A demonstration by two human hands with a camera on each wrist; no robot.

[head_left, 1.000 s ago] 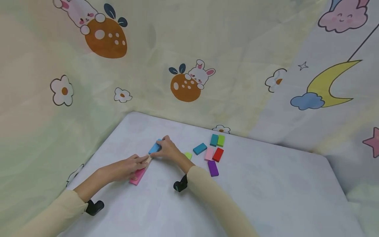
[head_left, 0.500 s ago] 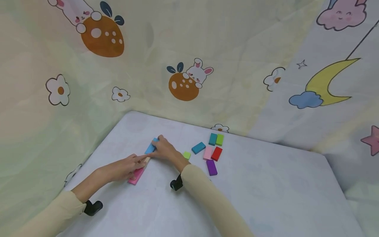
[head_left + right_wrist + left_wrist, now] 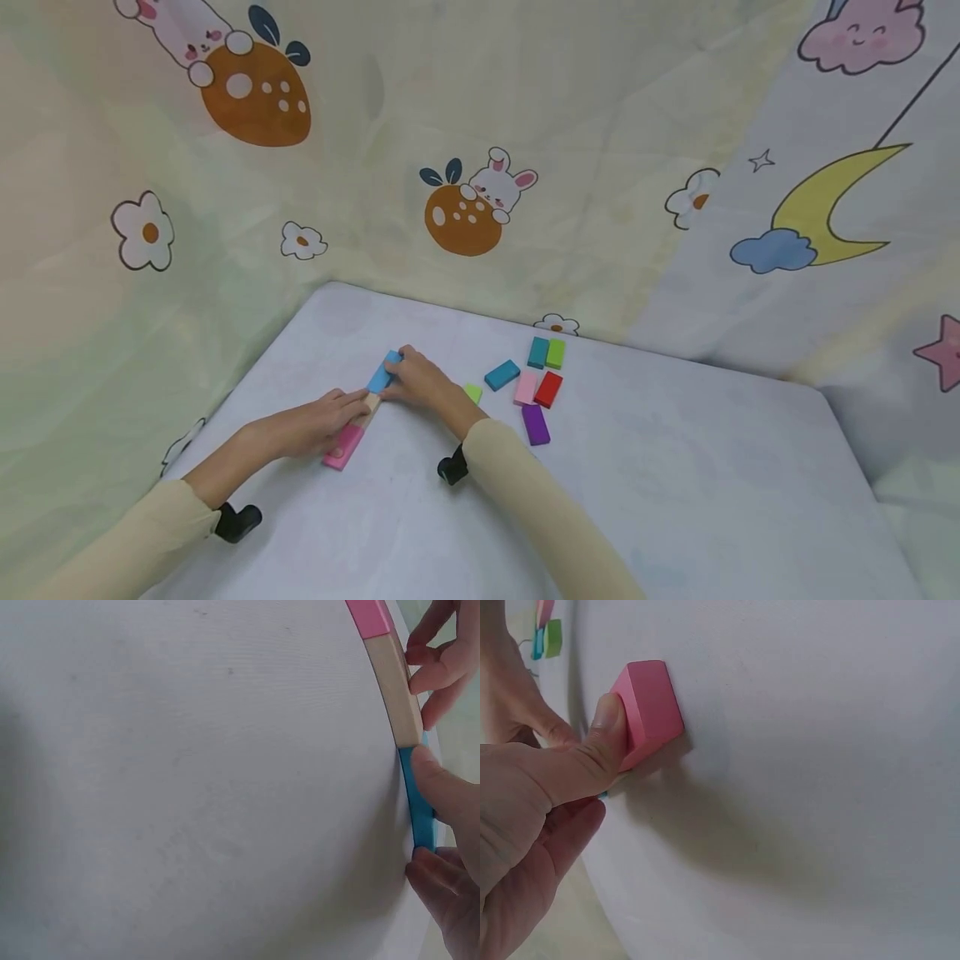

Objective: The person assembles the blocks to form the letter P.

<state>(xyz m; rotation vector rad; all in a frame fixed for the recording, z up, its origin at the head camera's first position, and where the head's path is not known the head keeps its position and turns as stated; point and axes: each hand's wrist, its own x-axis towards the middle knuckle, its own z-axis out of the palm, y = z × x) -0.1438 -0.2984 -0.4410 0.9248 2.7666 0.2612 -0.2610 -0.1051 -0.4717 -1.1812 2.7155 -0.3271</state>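
Note:
A pink block (image 3: 341,457), a plain wooden block (image 3: 395,690) and a blue block (image 3: 380,380) lie end to end in a slanting row on the white table. My left hand (image 3: 318,425) holds the near part of the row, its thumb pressed to the pink block (image 3: 656,701) and its fingertips along the wooden block's far side. At the far end, my right hand (image 3: 422,382) grips the blue block (image 3: 417,799), thumb near the wooden block and fingers at the other end. In the right wrist view the blocks' ends touch.
Right of the row lie loose blocks: teal (image 3: 538,352), green (image 3: 555,354), blue-teal (image 3: 502,375), light pink (image 3: 526,387), red (image 3: 549,389) and purple (image 3: 536,424). Another green block (image 3: 473,392) is partly hidden by my right wrist. A printed cloth (image 3: 600,208) hangs behind the table.
The row and both hands appear slightly further left, as does the whole scene. My right fingers have shifted on the blue block, leaving more of it visible.

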